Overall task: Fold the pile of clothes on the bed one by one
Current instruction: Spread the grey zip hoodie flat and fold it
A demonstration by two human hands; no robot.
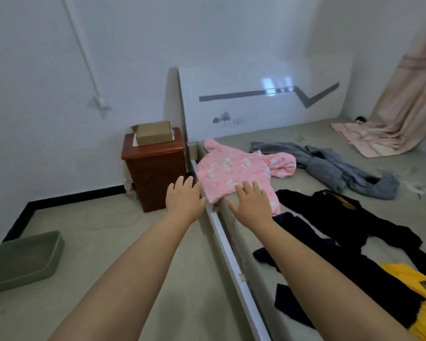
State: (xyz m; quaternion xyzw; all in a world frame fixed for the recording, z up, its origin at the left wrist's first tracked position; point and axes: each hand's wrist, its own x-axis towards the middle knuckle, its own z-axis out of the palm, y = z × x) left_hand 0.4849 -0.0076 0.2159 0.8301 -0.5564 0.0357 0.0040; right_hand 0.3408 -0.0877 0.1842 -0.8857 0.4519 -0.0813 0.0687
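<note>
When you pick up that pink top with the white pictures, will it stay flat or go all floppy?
Probably floppy: the pink top already lies rumpled, its hem drooping over the bed edge. It looks thin, so likely light. Lifted by one spot, the sleeves would probably dangle, so both open hands, left hand and right hand, should help.

Yellow garment [421, 303] runs off the right edge; green bin [22, 262] clipped at the left; right hand [252, 205] covers the pink garment's [231, 171] hem.

Two hands [185, 196] [252, 205], one pink garment [231, 172], one grey garment [330, 166], two black garments [330, 217] [349, 274], one yellow garment [418, 299], one cardboard box [153, 132], one wooden nightstand [155, 173], one green bin [22, 262]
</note>
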